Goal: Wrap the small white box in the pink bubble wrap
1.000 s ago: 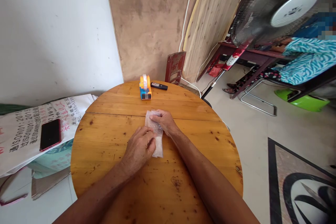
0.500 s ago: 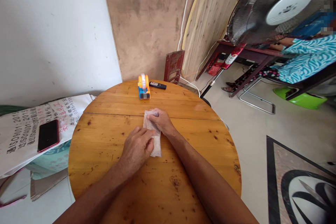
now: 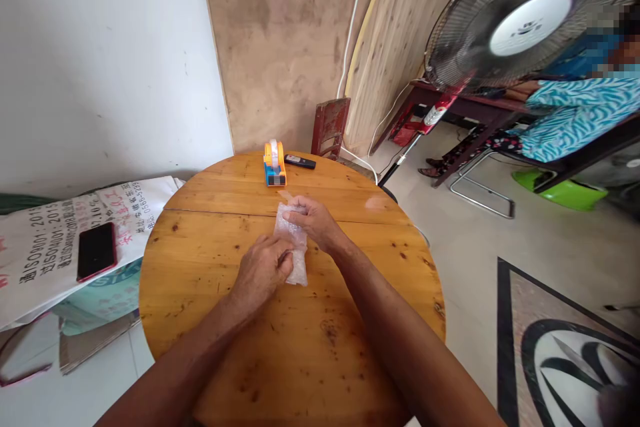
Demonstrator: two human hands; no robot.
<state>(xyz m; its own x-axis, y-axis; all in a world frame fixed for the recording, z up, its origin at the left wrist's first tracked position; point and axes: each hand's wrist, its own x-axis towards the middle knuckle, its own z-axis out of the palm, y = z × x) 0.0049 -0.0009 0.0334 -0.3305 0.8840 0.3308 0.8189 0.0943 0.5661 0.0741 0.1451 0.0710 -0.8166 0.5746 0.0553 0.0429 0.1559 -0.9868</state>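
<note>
A narrow folded piece of bubble wrap [image 3: 299, 265] lies lengthwise on the round wooden table [image 3: 200, 240]. My right hand [image 3: 317, 221] grips its far end, thumb on top and the other fingers curled by the edge. Just past those fingertips shows a small, pale, see-through strip [image 3: 285, 194], perhaps tape. Closed fingers of my left hand [image 3: 263, 268] press on the left side of the wrap near its middle; the fingertips are partly hidden. Whatever is inside the wrap cannot be made out.
An orange-and-blue tape dispenser [image 3: 275, 177] and a black remote-like device [image 3: 300, 161] stand at the table's far side. Left, a phone [image 3: 97, 251] lies on a printed white sack [image 3: 145, 197]. A chair [image 3: 330, 127], fan [image 3: 530, 23] and seated person [image 3: 575, 113] are beyond.
My right hand has shifted slightly away from me at the wrap's far end, and the pale strip now shows there. The wrap's far part looks shinier and lifted. The view has turned slightly.
</note>
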